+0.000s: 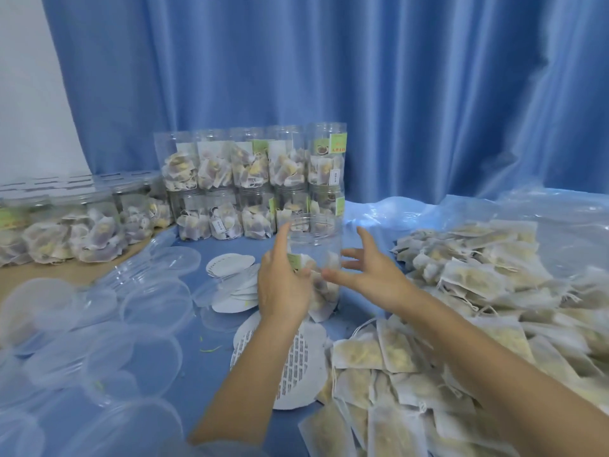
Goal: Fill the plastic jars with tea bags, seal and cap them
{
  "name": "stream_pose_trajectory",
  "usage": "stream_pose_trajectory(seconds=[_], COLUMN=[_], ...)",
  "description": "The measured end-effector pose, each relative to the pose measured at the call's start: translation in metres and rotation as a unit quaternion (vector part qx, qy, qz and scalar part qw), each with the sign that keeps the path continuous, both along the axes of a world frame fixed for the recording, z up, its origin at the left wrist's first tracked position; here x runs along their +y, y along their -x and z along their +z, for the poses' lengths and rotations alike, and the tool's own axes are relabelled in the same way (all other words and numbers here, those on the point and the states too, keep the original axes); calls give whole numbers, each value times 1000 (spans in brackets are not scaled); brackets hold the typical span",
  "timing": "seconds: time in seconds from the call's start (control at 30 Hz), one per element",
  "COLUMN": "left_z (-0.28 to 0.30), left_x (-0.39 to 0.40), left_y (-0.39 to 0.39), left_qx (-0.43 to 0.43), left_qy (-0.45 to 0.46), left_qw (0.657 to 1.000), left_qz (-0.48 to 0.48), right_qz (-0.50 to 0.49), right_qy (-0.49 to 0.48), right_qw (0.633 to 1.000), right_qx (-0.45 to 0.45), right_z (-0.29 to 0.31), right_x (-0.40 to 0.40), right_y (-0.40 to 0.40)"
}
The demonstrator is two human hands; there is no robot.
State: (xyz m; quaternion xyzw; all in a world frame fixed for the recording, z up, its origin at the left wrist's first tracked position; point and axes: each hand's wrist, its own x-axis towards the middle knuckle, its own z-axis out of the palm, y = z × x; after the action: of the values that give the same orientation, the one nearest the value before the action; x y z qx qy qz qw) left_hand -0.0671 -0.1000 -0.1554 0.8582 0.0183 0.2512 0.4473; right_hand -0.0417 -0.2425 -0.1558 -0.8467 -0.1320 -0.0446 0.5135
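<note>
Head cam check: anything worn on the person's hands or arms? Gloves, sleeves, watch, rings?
Nothing shows. The left hand and right hand are bare, with no gloves, and no rings show. Both forearms are uncovered as far as the frame runs, with no watch or band at either wrist. No sleeve edge can be made out for certain; the bottom of the frame is blurred.

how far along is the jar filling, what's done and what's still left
Done: filled jars stacked at the back. In hand: the left hand grips an open jar, only its lower part filled; the right hand is open beside it. Left: loose tea bags, seal discs and clear lids.
</note>
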Motion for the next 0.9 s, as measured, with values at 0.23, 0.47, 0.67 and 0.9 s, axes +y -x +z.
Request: stream_pose_trajectory(seconds=[0.23,0.47,0.67,0.9], left_z=[-26,-30,-34,-38], left_x=[15,44,53,62], left_y=[-1,2,1,1], left_qx=[-9,-52,-32,5], left_qy=[121,248,179,79], left_qw=[991,963,974,980], left_qz=[51,87,134,182], right_qz=[167,212,71,-139], right_qy=[267,440,16,-61], right_qw=[949,873,981,947], right_qx=[-11,-11,-179,-283], right_z=[19,15,40,58], right_x=[-7,1,28,47], right_y=[32,38,17,-18])
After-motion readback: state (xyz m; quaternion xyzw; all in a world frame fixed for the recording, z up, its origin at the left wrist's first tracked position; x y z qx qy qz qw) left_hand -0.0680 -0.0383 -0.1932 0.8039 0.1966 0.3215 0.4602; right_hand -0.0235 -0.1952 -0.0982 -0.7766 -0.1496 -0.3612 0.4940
